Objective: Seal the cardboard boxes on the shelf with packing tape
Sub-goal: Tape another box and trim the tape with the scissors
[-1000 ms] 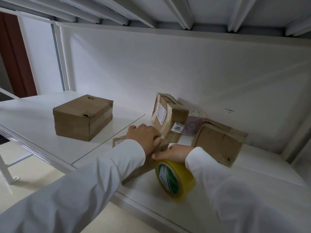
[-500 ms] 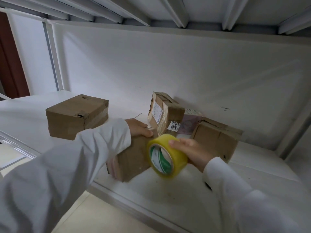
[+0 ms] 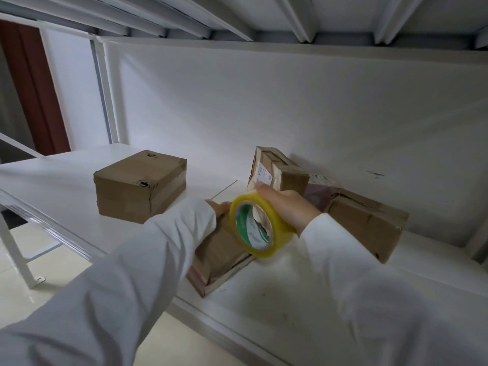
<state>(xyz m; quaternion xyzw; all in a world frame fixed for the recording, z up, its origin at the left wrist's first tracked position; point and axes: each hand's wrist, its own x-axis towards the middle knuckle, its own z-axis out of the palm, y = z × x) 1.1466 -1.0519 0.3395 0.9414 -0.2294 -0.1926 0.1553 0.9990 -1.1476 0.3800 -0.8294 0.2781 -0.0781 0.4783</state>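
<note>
A flat cardboard box [image 3: 220, 256] lies near the front edge of the white shelf [image 3: 290, 299]. My left hand [image 3: 220, 207] rests on its far end, mostly hidden behind the sleeve and the tape. My right hand [image 3: 286, 208] grips a yellow roll of packing tape [image 3: 260, 225] with a green core, held just above the box's right side.
A taped brown box [image 3: 140, 184] stands at the left of the shelf. A labelled box [image 3: 276, 169] leans on the back wall, with another brown box [image 3: 367, 223] to its right and a pinkish parcel [image 3: 320, 191] between them. A shelf's underside runs overhead.
My right hand has lifted the tape roll from the shelf's front edge up over the flat box. My left hand has slid to the box's far end.
</note>
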